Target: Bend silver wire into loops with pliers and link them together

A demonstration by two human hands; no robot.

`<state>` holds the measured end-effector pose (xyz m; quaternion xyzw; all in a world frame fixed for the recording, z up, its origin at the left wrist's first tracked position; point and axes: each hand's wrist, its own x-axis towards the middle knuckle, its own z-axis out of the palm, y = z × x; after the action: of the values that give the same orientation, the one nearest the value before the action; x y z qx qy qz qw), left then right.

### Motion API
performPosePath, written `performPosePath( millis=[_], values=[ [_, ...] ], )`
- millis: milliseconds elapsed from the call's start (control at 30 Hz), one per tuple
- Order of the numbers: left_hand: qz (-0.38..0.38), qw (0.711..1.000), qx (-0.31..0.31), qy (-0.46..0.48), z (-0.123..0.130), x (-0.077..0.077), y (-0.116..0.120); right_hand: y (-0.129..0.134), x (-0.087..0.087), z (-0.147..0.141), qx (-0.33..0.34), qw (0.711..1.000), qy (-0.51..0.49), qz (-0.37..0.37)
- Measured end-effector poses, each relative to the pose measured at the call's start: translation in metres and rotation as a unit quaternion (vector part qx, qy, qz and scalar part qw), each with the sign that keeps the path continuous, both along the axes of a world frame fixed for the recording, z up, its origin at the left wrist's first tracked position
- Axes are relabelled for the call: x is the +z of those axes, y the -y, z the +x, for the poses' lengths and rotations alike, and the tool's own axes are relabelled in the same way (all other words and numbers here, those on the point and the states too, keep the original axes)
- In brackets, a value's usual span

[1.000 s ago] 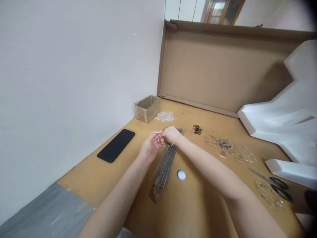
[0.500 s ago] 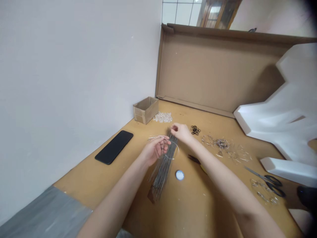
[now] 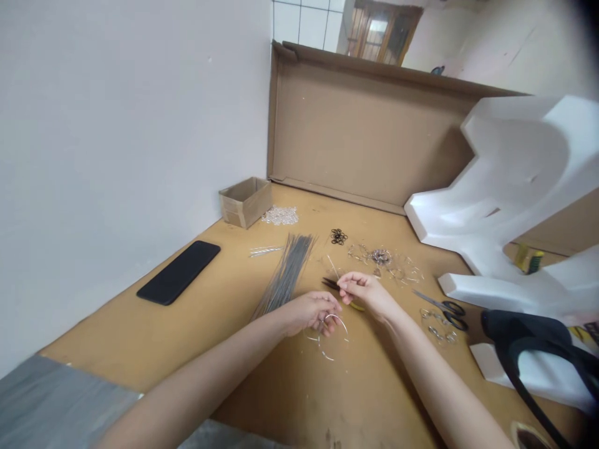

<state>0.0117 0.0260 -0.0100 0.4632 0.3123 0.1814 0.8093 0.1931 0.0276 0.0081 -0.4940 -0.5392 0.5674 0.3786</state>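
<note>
A person's left hand (image 3: 322,313) curls its fingers around thin looped wires (image 3: 345,327), their ends hard to trace, above a tan table (image 3: 262,386), while the right hand (image 3: 361,292) pinches a slim straight wire (image 3: 332,265) and partly covers yellow-handled pliers (image 3: 331,284); the left forearm hides the lower end of a grey wire bundle (image 3: 290,268), and a yellow item (image 3: 534,260) at right is too blurred to read

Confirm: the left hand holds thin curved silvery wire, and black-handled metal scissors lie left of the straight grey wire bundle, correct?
The head view shows the scissors lying right of the wire bundle, not left; the left hand does hold curved wire.
</note>
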Motion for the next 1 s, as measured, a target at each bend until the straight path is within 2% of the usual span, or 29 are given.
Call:
performPosePath(
  millis=[100, 233, 267, 367, 433, 533, 700, 867, 1000],
  values=[
    [0.052, 0.998, -0.003, -0.024, 0.012, -0.001, 0.003, 0.006, 0.000, 0.003, -0.003, 1.000, -0.024, -0.010],
    [0.236, 0.971, 0.003, -0.033, 0.013, 0.006, -0.001, 0.008, 0.001, 0.005, -0.004, 0.999, -0.037, -0.009],
    [0.257, 0.965, 0.020, -0.043, 0.011, 0.008, -0.003, 0.009, 0.002, 0.005, -0.001, 0.999, -0.036, -0.009],
    [0.307, 0.938, 0.147, -0.066, 0.003, 0.010, -0.006, 0.012, 0.004, 0.002, 0.016, 0.999, -0.027, -0.008],
    [0.298, 0.934, 0.191, -0.047, -0.002, 0.008, -0.006, 0.014, 0.004, -0.002, 0.029, 0.999, -0.017, -0.010],
    [0.262, 0.946, 0.189, -0.017, -0.006, 0.006, -0.005, 0.017, 0.001, -0.007, 0.049, 0.999, -0.002, -0.011],
    [0.241, 0.944, 0.224, -0.004, -0.007, 0.009, -0.005, 0.019, -0.002, -0.008, 0.069, 0.997, 0.026, -0.013],
    [0.219, 0.951, 0.216, -0.005, -0.007, 0.011, -0.004, 0.020, -0.002, -0.010, 0.089, 0.993, 0.073, -0.004],
    [0.239, 0.937, 0.256, -0.007, -0.009, 0.014, -0.003, 0.016, -0.001, -0.002, 0.087, 0.986, 0.138, 0.021]
  ],
)
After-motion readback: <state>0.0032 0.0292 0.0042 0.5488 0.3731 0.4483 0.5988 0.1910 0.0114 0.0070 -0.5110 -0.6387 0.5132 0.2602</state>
